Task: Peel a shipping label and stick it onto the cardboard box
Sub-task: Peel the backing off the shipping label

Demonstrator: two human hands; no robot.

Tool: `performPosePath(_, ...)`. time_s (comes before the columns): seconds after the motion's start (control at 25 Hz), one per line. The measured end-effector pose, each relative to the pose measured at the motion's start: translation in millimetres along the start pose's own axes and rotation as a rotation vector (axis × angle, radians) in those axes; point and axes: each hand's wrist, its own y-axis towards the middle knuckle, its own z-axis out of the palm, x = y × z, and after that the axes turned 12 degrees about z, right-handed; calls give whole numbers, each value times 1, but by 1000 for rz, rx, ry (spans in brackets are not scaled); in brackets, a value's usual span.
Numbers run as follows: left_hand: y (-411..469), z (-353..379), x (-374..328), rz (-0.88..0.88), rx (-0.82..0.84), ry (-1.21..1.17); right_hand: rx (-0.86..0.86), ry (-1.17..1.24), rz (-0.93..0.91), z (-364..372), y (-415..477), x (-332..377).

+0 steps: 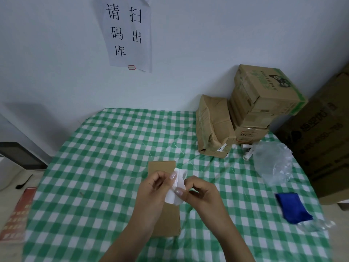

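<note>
Both hands have fingers curled in, pinching the shipping label (179,181): left hand (153,188) at its 9 o'clock edge, right hand (200,193) at 3 o'clock. The label is right over the flat cardboard box (160,167) on the checkered table.

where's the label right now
In the head view, the label is low at centre, pinched between the left hand and right hand, over the cardboard box.
</note>
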Motion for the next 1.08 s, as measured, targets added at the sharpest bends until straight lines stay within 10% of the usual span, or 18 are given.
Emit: performPosePath(1.08, -2, -1, 3, -41, -48, 54, -185, 125, -3, 1, 2, -1)
